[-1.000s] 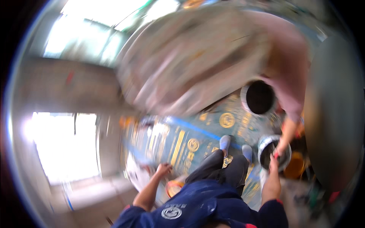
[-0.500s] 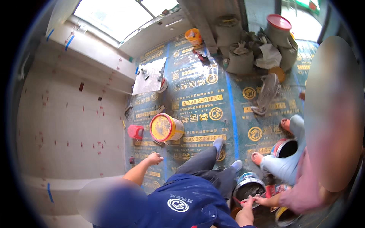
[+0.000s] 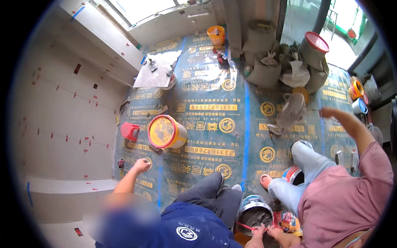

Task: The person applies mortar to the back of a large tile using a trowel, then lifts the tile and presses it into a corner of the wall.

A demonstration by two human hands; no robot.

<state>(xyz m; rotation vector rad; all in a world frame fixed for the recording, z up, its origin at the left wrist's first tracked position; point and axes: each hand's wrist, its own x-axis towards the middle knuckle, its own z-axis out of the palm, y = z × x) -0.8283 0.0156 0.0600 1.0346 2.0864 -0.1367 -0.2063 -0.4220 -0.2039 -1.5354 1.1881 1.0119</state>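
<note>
My left hand (image 3: 142, 165) hangs above the printed floor sheet near the left wall, fingers curled, with nothing visible in it. My right hand (image 3: 258, 230) is low in view, closed on a thin red strip (image 3: 245, 225) at the rim of a bucket (image 3: 253, 201). Dark grey paste (image 3: 257, 217) fills part of that bucket. Right beside it, a co-worker's hand (image 3: 273, 231) also grips something red at the rim. Whether both hold one piece I cannot tell. The co-worker's other hand (image 3: 326, 112) reaches out over the floor at the right.
A paste-smeared yellow bucket (image 3: 167, 131) stands left of centre beside a red plastic stool (image 3: 130, 131). Beyond them, a white board (image 3: 145, 77) carries tools. Full sacks (image 3: 266, 66) and a fan (image 3: 291, 110) stand at the upper right. A colourful bag (image 3: 287, 221) lies by the bucket.
The co-worker has leaned back and stretched one arm out to the right. The view has shifted a little. My right hand stays at the bucket's rim, and my left hand keeps its curled shape.
</note>
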